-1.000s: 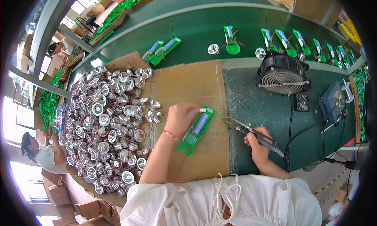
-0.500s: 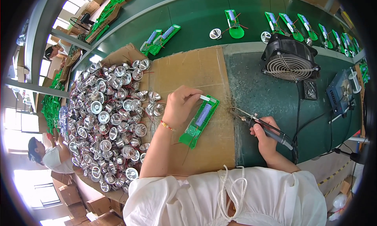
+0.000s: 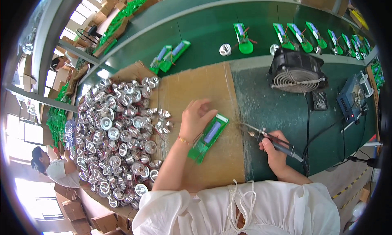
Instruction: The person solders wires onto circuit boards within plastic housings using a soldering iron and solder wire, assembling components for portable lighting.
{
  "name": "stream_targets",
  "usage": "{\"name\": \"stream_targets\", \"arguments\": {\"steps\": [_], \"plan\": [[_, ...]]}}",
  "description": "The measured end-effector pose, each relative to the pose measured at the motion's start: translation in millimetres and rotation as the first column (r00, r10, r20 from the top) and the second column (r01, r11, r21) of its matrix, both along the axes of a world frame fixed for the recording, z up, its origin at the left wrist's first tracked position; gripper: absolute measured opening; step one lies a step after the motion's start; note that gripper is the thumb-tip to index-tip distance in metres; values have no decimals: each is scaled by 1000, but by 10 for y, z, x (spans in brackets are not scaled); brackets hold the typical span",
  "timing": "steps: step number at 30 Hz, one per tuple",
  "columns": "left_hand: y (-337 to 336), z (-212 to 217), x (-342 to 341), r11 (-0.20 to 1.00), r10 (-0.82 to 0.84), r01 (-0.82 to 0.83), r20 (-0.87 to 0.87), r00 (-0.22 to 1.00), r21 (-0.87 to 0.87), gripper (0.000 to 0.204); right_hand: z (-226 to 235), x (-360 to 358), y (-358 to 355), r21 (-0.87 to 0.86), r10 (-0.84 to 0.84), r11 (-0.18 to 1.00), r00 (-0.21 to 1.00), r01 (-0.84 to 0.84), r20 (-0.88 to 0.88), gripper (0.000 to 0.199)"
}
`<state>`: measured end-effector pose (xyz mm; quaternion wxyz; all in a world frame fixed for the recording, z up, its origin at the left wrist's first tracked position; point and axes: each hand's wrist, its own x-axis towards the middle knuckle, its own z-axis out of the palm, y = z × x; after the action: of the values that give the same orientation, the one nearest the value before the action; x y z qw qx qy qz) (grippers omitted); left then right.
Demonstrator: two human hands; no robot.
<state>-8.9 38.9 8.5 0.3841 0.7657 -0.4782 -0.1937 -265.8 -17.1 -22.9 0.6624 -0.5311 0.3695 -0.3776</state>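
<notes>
A green plastic housing (image 3: 199,152) with a purple cylindrical battery (image 3: 212,132) in it lies slanted on the cardboard sheet. Its far end carries a small white strip (image 3: 221,117). My left hand (image 3: 195,120) is over the housing's left edge, thumb and fingers apart and slightly blurred, with nothing seen between them. In my right hand (image 3: 275,150) is a soldering iron (image 3: 286,148) with a thin metal guide along it. Its tip points left, apart from the housing.
Left of the cardboard (image 3: 192,88) is a heap of silver reflector cups (image 3: 118,133). A black fan (image 3: 297,73) and a blue soldering station (image 3: 350,100) stand to the right. Beyond, green housings (image 3: 245,45) line the green belt (image 3: 212,35). A co-worker (image 3: 61,167) is at far left.
My left hand has let go of the white strip, which now lies in the housing's far end. The hand's fingers have drawn back and parted. My right hand still holds the soldering iron.
</notes>
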Motion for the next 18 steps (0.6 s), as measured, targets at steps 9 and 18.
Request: {"name": "stream_targets", "arguments": {"steps": [9, 18], "plan": [[423, 168, -290, 954, -295, 293, 421, 858, 70, 66, -51, -16, 18, -4, -34, 999, 998, 34, 46, 11], [494, 0, -725, 960, 33, -162, 485, 874, 227, 53, -54, 14, -5, 5, -48, 999, 998, 48, 48, 12]]}}
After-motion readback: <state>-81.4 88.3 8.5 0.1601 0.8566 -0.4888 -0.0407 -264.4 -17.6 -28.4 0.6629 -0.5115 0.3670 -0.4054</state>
